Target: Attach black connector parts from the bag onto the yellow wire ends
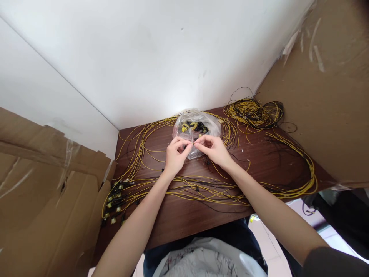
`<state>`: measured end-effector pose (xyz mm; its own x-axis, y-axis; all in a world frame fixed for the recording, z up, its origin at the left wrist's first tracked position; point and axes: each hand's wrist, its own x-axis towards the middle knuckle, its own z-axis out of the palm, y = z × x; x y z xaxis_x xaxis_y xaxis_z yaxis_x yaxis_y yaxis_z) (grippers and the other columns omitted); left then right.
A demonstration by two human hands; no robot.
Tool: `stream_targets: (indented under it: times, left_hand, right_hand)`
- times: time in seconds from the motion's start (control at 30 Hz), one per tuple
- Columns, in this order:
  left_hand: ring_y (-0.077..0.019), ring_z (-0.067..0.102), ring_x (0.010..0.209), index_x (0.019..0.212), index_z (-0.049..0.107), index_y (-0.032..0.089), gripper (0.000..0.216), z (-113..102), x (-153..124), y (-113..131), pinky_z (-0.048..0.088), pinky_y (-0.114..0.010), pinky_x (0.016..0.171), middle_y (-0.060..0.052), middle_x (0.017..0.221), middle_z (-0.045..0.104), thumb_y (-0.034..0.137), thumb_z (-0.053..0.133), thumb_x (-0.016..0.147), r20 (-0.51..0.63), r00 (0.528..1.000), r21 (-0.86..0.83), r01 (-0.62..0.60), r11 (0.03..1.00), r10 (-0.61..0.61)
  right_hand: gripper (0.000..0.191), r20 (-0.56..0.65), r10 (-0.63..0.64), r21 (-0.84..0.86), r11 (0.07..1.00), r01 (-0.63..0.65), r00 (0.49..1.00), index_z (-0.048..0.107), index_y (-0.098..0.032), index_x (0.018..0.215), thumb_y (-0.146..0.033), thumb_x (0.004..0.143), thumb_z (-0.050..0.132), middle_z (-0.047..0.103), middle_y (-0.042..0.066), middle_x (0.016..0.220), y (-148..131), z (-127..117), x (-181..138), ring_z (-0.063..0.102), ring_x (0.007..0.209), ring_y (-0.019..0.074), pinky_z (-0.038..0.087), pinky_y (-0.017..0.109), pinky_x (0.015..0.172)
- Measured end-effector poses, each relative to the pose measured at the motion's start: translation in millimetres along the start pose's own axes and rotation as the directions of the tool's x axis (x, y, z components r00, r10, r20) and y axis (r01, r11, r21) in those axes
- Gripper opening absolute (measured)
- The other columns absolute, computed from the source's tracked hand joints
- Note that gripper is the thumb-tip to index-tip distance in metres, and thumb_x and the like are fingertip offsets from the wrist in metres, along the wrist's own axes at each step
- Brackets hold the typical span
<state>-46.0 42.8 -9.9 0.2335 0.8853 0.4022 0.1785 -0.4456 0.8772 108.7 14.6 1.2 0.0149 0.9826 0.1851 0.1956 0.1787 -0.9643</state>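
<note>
My left hand (pixel 175 154) and my right hand (pixel 215 151) meet fingertip to fingertip above the front of a clear plastic bag (pixel 215 127). Each is closed in a pinch of thumb and forefinger. Whatever lies between the fingertips is too small to make out. Inside the bag sit small black and yellow parts (pixel 196 126). Thin yellow and black wires (pixel 141 148) loop around the bag and run off to the left. Below my hands, a long bundle of yellow and black wires (pixel 201 188) crosses the table under both forearms.
Wire ends with black and yellowish connectors (pixel 115 198) gather at the left of the brown table (pixel 173 227). A tangled wire coil (pixel 250 111) lies at the back right. Cardboard (pixel 43 200) stands at the left, more cardboard (pixel 323 115) at the right, a white wall (pixel 173 57) behind.
</note>
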Motion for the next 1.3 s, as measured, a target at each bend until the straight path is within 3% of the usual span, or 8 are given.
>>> stream_targets:
  times: [0.53, 0.93, 1.3]
  left_hand:
    - [-0.0077, 0.039, 0.055, 0.074, 0.066, 0.016, 0.007, 0.1, 0.1, 1.3, 0.033, -0.021, 0.051, 0.0, 0.072, 0.051, 0.022, 0.062, 0.076, 0.018, 1.0, 0.028, -0.016, 0.999, 0.016]
    - [-0.008, 0.037, 0.054, 0.078, 0.065, 0.017, 0.007, -0.8, -0.4, 0.5, 0.033, -0.022, 0.052, 0.0, 0.071, 0.051, 0.022, 0.06, 0.078, 0.083, 0.996, 0.056, -0.029, 0.998, 0.025]
    - [-0.0094, 0.039, 0.057, 0.077, 0.065, 0.017, 0.01, -0.3, -1.7, 3.5, 0.035, -0.023, 0.056, 0.0, 0.071, 0.05, 0.024, 0.06, 0.08, 0.078, 0.995, 0.066, -0.069, 0.995, 0.064]
  right_hand:
    - [0.015, 0.014, -0.123, -0.277, 0.953, 0.122, 0.992, 0.065, -0.016, 0.075, -0.029, 0.079, 0.057, 0.066, 0.003, 0.072, -7.6, -1.2, -4.2, 0.054, 0.061, 0.0128, 0.039, 0.024, 0.056]
    - [0.012, 0.11, -0.215, -0.395, 0.887, 0.241, 0.97, 0.059, -0.017, 0.072, -0.02, 0.08, 0.051, 0.061, 0.002, 0.071, -10.9, -2.6, -4.8, 0.051, 0.062, 0.013, 0.039, 0.025, 0.059]
    - [0.013, -0.002, -0.117, -0.345, 0.932, 0.109, 0.993, 0.059, -0.017, 0.071, -0.025, 0.079, 0.053, 0.061, 0.002, 0.069, -8.9, 0.6, -5.1, 0.052, 0.061, 0.013, 0.038, 0.025, 0.058]
